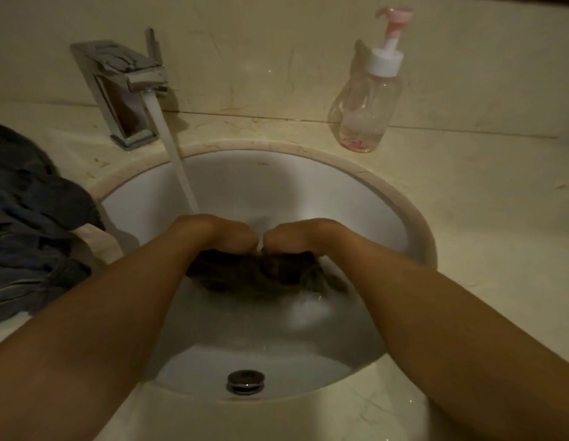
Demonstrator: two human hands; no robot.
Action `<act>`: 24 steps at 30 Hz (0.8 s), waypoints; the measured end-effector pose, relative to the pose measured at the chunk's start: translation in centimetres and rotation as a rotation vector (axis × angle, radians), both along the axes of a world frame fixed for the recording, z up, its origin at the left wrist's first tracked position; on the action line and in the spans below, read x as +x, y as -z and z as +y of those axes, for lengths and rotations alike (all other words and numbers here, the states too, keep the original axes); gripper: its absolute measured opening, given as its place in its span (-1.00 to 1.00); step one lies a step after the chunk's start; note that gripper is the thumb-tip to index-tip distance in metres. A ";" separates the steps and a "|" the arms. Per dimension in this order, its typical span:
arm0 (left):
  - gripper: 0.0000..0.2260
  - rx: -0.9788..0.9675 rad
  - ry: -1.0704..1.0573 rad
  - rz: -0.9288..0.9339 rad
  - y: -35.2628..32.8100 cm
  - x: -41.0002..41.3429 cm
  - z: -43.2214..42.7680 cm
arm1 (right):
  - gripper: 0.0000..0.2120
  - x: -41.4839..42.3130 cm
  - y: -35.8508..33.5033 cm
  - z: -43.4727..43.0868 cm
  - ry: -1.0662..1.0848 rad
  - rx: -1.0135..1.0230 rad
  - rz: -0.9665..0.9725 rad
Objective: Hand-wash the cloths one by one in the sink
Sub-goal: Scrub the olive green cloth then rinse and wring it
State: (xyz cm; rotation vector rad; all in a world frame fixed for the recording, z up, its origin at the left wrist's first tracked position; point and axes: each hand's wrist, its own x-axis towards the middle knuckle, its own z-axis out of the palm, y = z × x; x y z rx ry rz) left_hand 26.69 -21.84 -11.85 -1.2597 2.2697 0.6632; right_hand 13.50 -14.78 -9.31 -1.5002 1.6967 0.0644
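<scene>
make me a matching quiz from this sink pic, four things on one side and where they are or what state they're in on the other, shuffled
Things
1. tap
2. pump bottle
3. pile of dark cloths
4. brown cloth

Places or states
a. gripped by the left hand and right hand in the sink
b. heaped on the counter, left of the sink
c. running water
d. upright on the counter, back right of the sink

Pairs: 1-c, 2-d, 3-b, 4-a
</scene>
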 end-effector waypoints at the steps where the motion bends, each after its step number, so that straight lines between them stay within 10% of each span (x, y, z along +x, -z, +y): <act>1: -0.69 -0.006 0.019 0.018 -0.4 0.1 0.1 | -0.73 -0.4 0.0 -0.1 0.026 -0.026 0.012; 5: -0.68 -0.320 0.035 0.174 -1.8 0.2 -0.8 | -0.87 -2.4 0.8 -1.3 0.093 -0.393 0.316; 9: -0.91 -0.338 0.088 0.330 -1.3 0.2 -1.0 | -0.80 -2.8 0.5 -1.7 0.096 -0.371 0.135; 14: -0.33 -0.320 0.176 -0.086 0.6 0.8 -1.4 | -0.31 -2.3 1.7 -0.9 -0.172 -0.224 0.456; 21: -0.63 -0.113 0.081 0.088 0.0 -0.4 -0.4 | -0.87 -0.6 0.6 -0.8 0.039 -0.211 0.230; 24: -0.54 -0.081 -0.014 0.215 0.4 -0.5 -0.6 | -0.81 -1.5 0.6 -1.0 0.079 -0.098 0.142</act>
